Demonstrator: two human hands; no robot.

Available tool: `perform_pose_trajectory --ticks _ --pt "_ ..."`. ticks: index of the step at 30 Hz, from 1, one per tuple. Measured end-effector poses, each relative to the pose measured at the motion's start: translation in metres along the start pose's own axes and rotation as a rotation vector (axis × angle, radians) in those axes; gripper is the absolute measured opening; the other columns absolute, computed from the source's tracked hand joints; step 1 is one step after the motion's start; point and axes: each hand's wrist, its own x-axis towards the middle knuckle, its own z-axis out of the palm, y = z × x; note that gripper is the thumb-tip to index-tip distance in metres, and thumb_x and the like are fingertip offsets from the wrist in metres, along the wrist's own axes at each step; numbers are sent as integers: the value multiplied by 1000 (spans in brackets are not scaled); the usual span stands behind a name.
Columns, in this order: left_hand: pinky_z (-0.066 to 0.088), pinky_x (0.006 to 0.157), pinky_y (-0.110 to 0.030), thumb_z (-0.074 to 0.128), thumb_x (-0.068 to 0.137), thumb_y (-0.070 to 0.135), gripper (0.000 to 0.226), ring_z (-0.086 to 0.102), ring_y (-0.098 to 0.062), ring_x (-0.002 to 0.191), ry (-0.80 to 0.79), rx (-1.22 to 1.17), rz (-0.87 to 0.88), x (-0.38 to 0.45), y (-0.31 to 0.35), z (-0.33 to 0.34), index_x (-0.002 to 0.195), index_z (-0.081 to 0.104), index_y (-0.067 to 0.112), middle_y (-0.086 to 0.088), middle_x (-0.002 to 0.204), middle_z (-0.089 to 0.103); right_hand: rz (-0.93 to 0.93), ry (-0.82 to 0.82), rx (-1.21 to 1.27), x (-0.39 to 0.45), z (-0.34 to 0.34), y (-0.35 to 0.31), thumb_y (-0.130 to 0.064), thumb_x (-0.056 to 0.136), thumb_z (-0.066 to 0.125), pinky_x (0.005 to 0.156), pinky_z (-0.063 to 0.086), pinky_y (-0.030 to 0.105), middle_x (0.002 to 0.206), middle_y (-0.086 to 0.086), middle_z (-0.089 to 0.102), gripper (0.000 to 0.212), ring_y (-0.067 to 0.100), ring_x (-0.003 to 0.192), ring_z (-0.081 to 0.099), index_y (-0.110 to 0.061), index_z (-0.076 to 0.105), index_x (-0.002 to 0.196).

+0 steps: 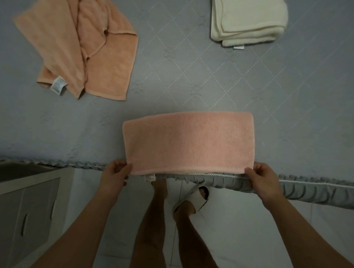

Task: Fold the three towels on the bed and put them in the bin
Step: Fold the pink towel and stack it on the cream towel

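The left hand [116, 171] and right hand [260, 177] are pinching the near corners of the folded pink towel [189, 141], which is lying at the bed [175, 72] edge, lower center of the frame.

The pink towel [189, 141] at the near edge of the bed is matt terry cloth with a short, even nap and a smoother woven band along its hem. The orange towel [78, 44] toward the far left corner shows the same looped cloth, rumpled, with a glossy paper-like label. The cream towel [247, 18] looks thick and fluffy. The bed cover [195, 73] is grey quilted fabric, stitched in diamonds, with a gathered frill. The cabinet [20, 203] has a dull, smooth finish.
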Motion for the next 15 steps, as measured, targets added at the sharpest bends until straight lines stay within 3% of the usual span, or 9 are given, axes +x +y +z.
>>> perform_pose_trajectory --ticks 3,7,9,12,15 --pt "45 60 -29 69 86 28 18 61 -18 77 26 45 -13 14 9 5 100 60 19 -3 91 65 3 -17 -61 10 0 -9 -17 87 65 80 50 36 100 9 68 19 26 91 64 -7 62 103" --pt "49 59 -30 68 87 35 28 60 -16 70 10 140 66 25 24 12 101 63 11 -3 85 66 -17 8 -89 9 2 -23 -29 87 65 81 46 35 102 2 62 26 22 93 60 -16 56 107" --pt "52 65 -36 65 89 35 26 59 -20 72 16 134 86 27 29 14 95 64 9 -5 82 64 -25 13 -130 8 3 -26 -33 89 63 79 45 36 102 3 62 27 22 91 59 -16 56 109" --pt "47 61 -32 62 91 32 19 55 -16 67 24 161 150 26 30 14 80 61 17 -1 73 60 -25 15 -227 9 5 -26 -29 92 58 75 44 35 96 4 62 31 21 83 58 -9 62 116" --pt "50 64 -34 61 92 29 16 57 -19 71 -18 213 98 24 20 11 89 63 14 -8 83 65 -21 3 -283 11 3 -23 -22 91 56 76 46 36 95 6 62 34 24 84 58 -4 64 118"
